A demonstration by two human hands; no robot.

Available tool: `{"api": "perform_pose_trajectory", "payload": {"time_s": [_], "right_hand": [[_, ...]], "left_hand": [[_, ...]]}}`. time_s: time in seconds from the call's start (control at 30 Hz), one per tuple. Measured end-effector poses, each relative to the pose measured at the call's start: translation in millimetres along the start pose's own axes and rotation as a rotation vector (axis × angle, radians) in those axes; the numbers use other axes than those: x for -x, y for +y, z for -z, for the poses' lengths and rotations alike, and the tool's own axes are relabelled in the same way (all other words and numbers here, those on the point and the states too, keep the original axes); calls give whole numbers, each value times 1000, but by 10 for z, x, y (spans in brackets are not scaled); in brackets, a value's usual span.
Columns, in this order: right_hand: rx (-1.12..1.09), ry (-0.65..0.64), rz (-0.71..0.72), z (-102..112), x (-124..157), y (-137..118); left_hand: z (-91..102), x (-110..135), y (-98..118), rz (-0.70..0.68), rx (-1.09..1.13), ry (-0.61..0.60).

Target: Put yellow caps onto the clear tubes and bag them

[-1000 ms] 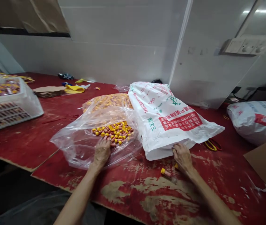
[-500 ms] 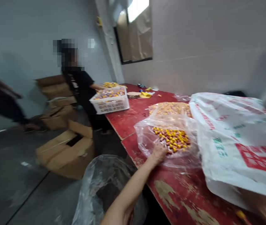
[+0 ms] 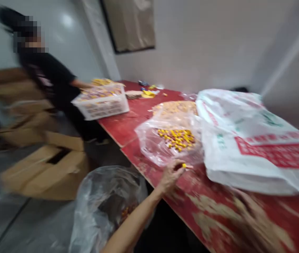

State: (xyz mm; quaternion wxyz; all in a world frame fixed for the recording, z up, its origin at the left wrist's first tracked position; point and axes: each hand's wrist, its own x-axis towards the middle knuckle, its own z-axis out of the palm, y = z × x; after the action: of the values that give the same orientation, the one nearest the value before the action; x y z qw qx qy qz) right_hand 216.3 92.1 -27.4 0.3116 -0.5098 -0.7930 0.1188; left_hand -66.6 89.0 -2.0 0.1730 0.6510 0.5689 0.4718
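My left hand (image 3: pixel 171 175) is closed in a pinch on a small yellow-capped piece (image 3: pixel 184 166) with a pinkish body, held just in front of a clear plastic bag (image 3: pixel 149 144). Inside that bag lies a heap of similar yellow and reddish-brown pieces (image 3: pixel 178 138). My right hand (image 3: pixel 257 219) is smeared by motion, low over the red table (image 3: pixel 218 191), in front of a large white printed sack (image 3: pixel 225 140). Whether its fingers hold anything cannot be made out.
Behind the clear bag is another heap of wrapped pieces (image 3: pixel 174 107). A white crate (image 3: pixel 107 107) of pieces stands at the far table end beside a person in black (image 3: pixel 52 75). A plastic-lined bin (image 3: pixel 91 196) and cardboard boxes (image 3: pixel 44 168) stand on the floor at left.
My left hand has come out of the clear bag with one yellow-capped piece. The right hand has moved out from beside the sack's lower edge. My view has swung right.
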Motion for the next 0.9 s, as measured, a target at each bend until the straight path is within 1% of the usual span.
{"api": "perform_pose_trajectory", "payload": {"time_s": [0.03,0.07,0.13,0.17,0.2,0.27,0.33,0.4,0.57,0.67,0.73,0.8,0.83,0.9], "right_hand": [[-46,-44,-14,70,119,-91],[-106,-91,-14,109,179,-199],[-207,-167,18,132,178,-401],[-217,-187,44,133,155,-480],[-219,-202,75,134,135,-539],[-215,-222,134,138,133,-602],[-210,-225,171,127,177,-613],[-201,-195,189,94,241,-614],[-144,-47,223,-44,367,-681],[-124,-14,194,-132,419,-682],[-115,-6,183,-186,448,-630],[-38,3,174,-231,460,-538],[44,19,174,-249,457,-484],[262,66,176,-278,434,-379]], "left_hand": [[-59,107,73,43,123,-43],[-111,207,139,122,277,-89],[-201,381,262,278,542,-154],[-240,453,319,338,641,-167],[-275,513,373,373,703,-169],[-330,595,460,409,757,-158],[-365,642,520,428,740,-153],[-392,685,567,418,682,-155],[-478,863,667,303,491,-122],[-506,915,697,256,411,-144],[-499,872,702,202,326,-212],[-472,763,684,135,214,-263],[-452,684,660,106,155,-255],[-393,480,566,71,15,-156]]}}
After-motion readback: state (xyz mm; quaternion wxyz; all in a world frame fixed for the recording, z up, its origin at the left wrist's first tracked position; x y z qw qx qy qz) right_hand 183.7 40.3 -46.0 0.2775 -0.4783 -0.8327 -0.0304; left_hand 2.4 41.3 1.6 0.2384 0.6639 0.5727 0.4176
